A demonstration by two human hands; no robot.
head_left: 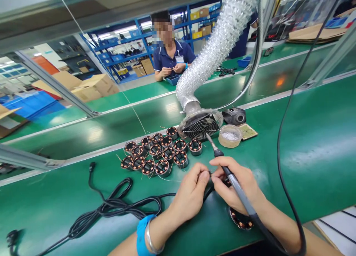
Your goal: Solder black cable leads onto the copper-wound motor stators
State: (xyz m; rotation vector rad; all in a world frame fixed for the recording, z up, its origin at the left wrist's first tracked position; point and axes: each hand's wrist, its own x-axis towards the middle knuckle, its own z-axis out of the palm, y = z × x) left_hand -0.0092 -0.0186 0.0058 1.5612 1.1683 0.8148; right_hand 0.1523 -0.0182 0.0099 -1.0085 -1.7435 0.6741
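Note:
My right hand [239,180] is closed around the grip of a soldering iron [236,185], whose bare tip points up and away toward the round fan-type fume intake [201,126]. Thumb and fingertip of my left hand [190,193] are pinched together, meeting the right fingertips. A tiny dark bit shows between them, too small to name. A black cable [167,195] runs behind my left hand and comes out between the hands. Partly hidden under my right hand lies a motor stator with copper windings [241,220]. Several similar stators [162,167] stand grouped beyond my left hand.
The looped black cord [102,208] lies at left with plug ends. Near the intake are a round tub of silvery bits [230,136], a small flat tin [247,131] and a black holder [235,116]. The iron's cord [280,156] hangs at right. A co-worker [174,57] sits opposite.

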